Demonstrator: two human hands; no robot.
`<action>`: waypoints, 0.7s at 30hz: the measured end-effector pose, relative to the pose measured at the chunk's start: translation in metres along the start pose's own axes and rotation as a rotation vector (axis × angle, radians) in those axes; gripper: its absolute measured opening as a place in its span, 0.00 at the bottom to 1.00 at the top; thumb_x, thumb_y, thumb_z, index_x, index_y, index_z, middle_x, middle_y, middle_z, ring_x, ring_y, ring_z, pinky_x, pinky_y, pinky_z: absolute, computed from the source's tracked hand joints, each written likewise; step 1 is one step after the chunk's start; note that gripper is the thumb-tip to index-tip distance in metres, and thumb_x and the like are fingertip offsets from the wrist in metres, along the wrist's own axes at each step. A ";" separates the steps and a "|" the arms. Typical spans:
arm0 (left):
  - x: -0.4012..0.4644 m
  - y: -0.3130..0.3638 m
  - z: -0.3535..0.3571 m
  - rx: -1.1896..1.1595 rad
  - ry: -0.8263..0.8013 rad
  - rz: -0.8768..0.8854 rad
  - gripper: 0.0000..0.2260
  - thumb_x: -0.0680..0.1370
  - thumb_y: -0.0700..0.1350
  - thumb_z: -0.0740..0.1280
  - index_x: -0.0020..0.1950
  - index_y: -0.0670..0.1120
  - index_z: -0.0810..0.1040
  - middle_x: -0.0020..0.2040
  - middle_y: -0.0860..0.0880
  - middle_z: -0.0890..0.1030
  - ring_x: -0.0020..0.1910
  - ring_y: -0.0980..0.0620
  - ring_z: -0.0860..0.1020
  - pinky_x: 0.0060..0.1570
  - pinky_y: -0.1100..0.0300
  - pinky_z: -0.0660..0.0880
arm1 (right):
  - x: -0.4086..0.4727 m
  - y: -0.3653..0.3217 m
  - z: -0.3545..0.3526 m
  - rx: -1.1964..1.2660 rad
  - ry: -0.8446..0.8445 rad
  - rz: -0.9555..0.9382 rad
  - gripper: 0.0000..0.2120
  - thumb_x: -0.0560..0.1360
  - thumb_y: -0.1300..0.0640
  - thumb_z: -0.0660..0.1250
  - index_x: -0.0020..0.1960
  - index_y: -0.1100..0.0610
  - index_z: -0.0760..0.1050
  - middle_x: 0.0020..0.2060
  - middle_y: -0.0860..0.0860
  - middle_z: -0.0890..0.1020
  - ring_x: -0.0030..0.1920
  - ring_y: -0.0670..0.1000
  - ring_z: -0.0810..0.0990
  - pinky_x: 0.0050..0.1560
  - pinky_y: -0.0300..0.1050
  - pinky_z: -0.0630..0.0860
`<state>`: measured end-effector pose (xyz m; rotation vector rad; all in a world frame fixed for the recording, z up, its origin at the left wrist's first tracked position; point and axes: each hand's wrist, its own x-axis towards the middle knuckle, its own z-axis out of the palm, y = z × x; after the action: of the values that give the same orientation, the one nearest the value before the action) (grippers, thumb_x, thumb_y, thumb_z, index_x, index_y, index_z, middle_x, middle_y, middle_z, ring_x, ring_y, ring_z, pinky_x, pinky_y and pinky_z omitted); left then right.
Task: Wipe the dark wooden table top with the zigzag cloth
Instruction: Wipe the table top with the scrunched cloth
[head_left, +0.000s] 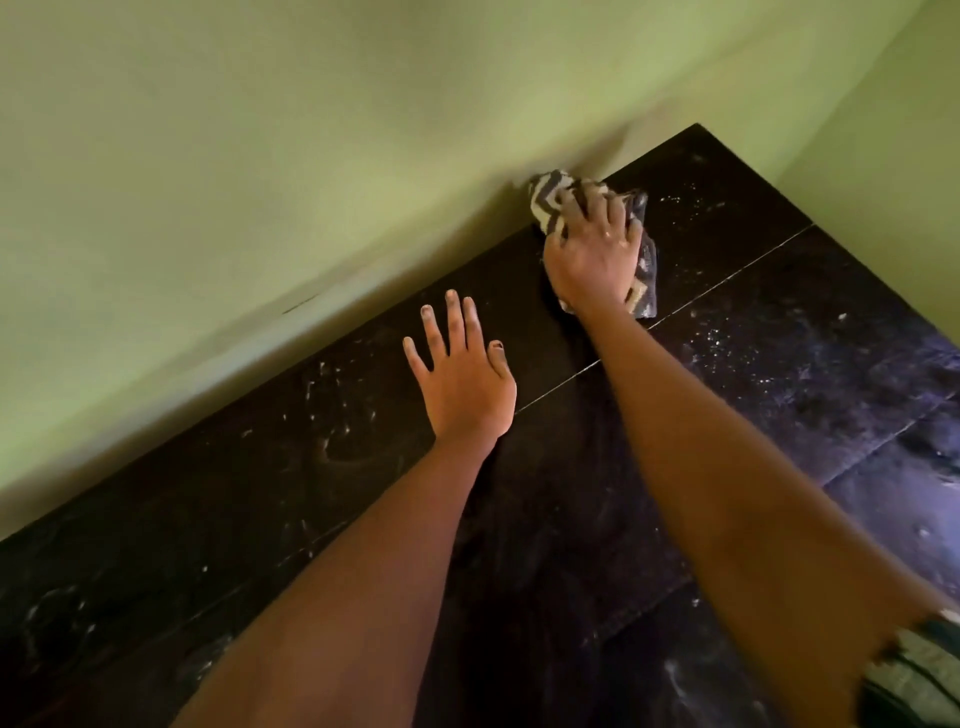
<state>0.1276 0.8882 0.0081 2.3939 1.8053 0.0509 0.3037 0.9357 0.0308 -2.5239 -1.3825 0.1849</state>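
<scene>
A person's right hand (592, 249) presses the zigzag cloth (550, 202) onto the dark wooden table top (753, 364) at its far edge, against the green wall (311, 156), fingers curled over the bunched fabric. Left hand (462, 374) lies flat, fingers spread & relaxed, holding nothing. Cloth looks soft, light, prob. best gripped in a wad under the palm. Pale dust & specks streak the planks w/ seams.

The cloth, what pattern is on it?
Grey and cream zigzag stripes on the cloth, seen in the head view.
</scene>
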 end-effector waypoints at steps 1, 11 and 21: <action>0.002 0.000 -0.001 -0.007 0.004 -0.001 0.26 0.82 0.53 0.46 0.79 0.48 0.46 0.79 0.50 0.44 0.78 0.46 0.42 0.74 0.41 0.45 | -0.006 -0.013 0.001 -0.007 0.008 0.005 0.27 0.76 0.47 0.51 0.74 0.51 0.61 0.74 0.53 0.61 0.74 0.57 0.57 0.71 0.57 0.55; 0.005 0.003 -0.009 0.005 -0.022 0.023 0.25 0.82 0.53 0.46 0.78 0.48 0.47 0.79 0.51 0.46 0.78 0.47 0.43 0.75 0.42 0.44 | -0.072 0.035 -0.011 0.056 0.049 0.081 0.26 0.77 0.48 0.53 0.75 0.50 0.60 0.75 0.53 0.61 0.74 0.58 0.55 0.71 0.58 0.52; -0.116 0.004 -0.006 0.005 -0.073 0.192 0.24 0.82 0.52 0.46 0.78 0.48 0.50 0.79 0.51 0.50 0.78 0.49 0.48 0.75 0.48 0.51 | -0.196 0.081 -0.032 0.056 -0.052 0.206 0.29 0.76 0.47 0.55 0.76 0.45 0.55 0.78 0.51 0.51 0.77 0.57 0.45 0.73 0.63 0.43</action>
<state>0.0984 0.7767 0.0212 2.5294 1.5420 -0.0199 0.2706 0.7236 0.0367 -2.6289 -1.1167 0.3254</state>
